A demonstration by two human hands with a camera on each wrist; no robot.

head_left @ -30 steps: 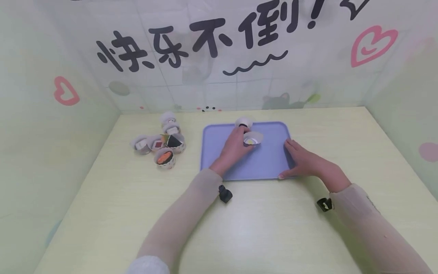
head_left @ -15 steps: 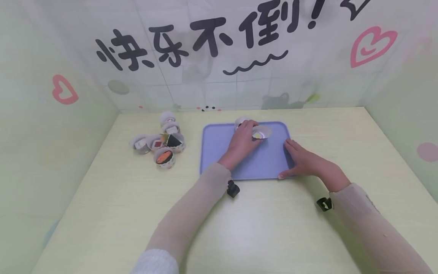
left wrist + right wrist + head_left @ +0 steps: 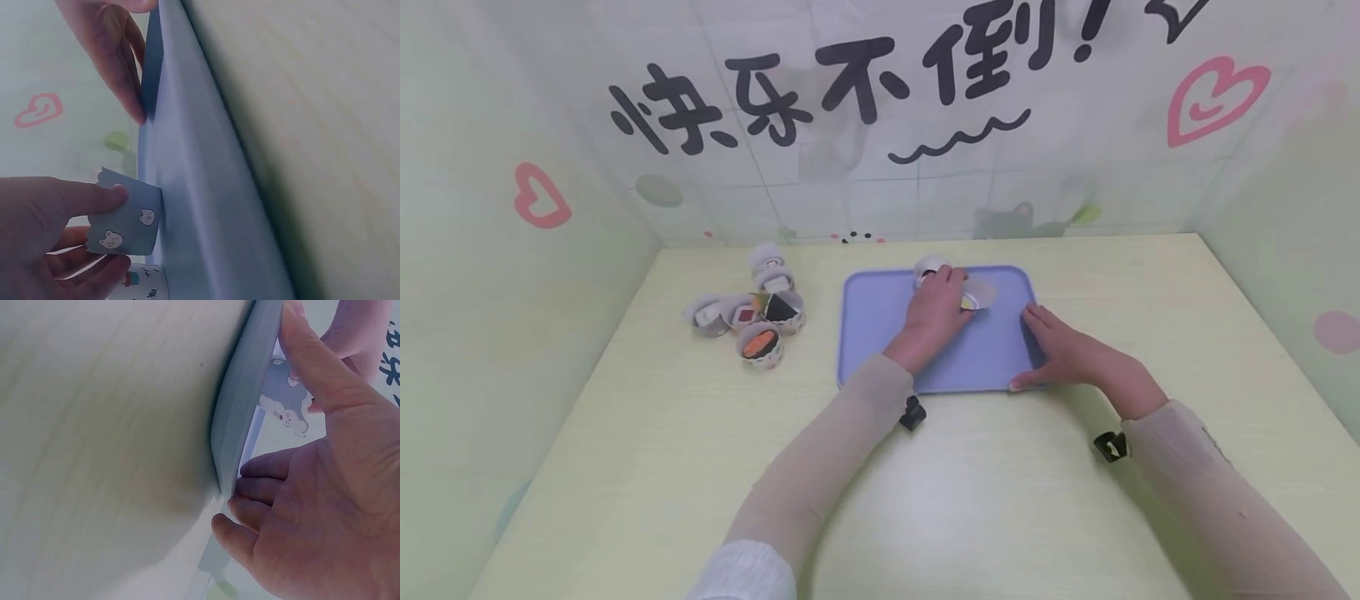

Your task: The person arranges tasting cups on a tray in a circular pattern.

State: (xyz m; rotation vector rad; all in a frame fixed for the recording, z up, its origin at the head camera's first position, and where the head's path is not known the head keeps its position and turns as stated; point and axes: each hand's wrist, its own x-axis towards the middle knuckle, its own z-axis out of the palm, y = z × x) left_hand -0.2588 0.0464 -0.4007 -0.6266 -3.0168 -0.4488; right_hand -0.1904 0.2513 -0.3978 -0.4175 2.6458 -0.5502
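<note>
On the blue tray (image 3: 872,333), my left hand (image 3: 934,308) pinches a small paper cup (image 3: 134,215) printed with bear faces, thumb on one side and fingers on the other. Something yellow shows inside this cup in the head view; the hand covers part of it. Close behind the fingers stands a second paper cup (image 3: 931,264) with something dark in it, near the tray's far rim. My right hand (image 3: 1067,350) rests against the tray's right end, fingers along the side rim and thumb at the near corner. In the right wrist view its fingertips (image 3: 247,512) touch the rim.
Left of the tray, several paper cups with toy-like sushi stand grouped, among them an orange-topped piece (image 3: 761,345) and a dark triangular piece (image 3: 781,309). A printed curtain (image 3: 865,196) hangs behind the pale wooden table (image 3: 985,500).
My left hand has shifted right across the tray with the paper cup, mostly in the first half second. The right hand and the tray stay in place.
</note>
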